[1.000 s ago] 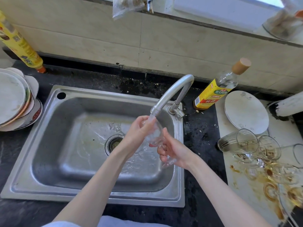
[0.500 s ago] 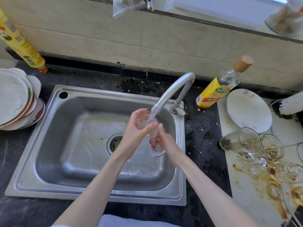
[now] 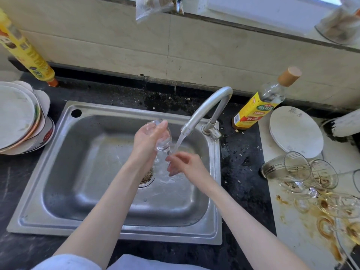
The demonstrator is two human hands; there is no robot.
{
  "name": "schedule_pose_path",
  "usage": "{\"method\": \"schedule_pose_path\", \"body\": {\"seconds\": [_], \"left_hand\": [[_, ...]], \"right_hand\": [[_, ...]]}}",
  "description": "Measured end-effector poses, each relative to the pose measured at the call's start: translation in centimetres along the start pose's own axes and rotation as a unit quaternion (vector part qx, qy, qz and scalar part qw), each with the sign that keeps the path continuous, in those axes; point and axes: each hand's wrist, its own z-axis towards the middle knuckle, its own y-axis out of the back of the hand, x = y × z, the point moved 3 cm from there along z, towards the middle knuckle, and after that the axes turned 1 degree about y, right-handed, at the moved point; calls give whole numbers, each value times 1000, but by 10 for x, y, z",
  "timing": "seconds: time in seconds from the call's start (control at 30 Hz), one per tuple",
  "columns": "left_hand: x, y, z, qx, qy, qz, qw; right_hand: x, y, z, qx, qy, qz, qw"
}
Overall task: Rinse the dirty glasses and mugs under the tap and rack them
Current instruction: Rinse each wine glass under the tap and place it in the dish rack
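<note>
Head view, looking down into steel sink. Left hand gripping a clear glass over the basin, fingers wrapped around it, glass tilted with one end poking out past the fingertips toward the back rim. Glass outline hard making out: transparent, half covered by the palm, lower end blurring into splashing water. Right hand sitting under the stream from the tap, fingers loosely curled, holding nothing visible; fingertips smeared by water, so contact with the glass not resolvable. Drain mostly hidden behind the left wrist.

Edges: sink rim running close to the right forearm; black counter forming a narrow strip between sink and the white board on the right. Dirty glasses lying in a heap on that board, brown stains around them, pile cropping off at the right frame edge; count not readable. White plate lying just behind the heap. Plate stack at far left, cut by the frame. Basin left half and front looking open.

Labels: bottle with cork-coloured cap standing beside the tap base, yellow label with a green patch and red band, Chinese characters too small for reading. Yellow bottle leaning at back left, print blurred. Bag hanging at top edge, cropped.
</note>
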Motion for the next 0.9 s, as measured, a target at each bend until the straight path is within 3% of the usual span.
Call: {"method": "schedule_pose_path", "body": {"seconds": [0.07,0.17,0.3,0.37,0.57,0.73,0.9], "left_hand": [[2,9,5,-37,66,-56,996],[19,23,14,-70,187,-202,959],[50,22,6,-89,312,-348,879],[57,20,-2,-109,361,-337,862],[70,13,-12,-120,393,-277,869],[81,21,-4,-141,368,-292,872],[71,18,3,-145,254,-178,940]], "right_hand": [[2,4,-1,21,-47,147,988],[6,11,1,37,-74,281,956],[10,7,3,57,-93,305,946],[9,7,3,50,-97,317,942],[7,10,2,18,-65,286,956],[-1,6,-4,77,-137,257,954],[-4,10,-2,86,-178,265,944]]}}
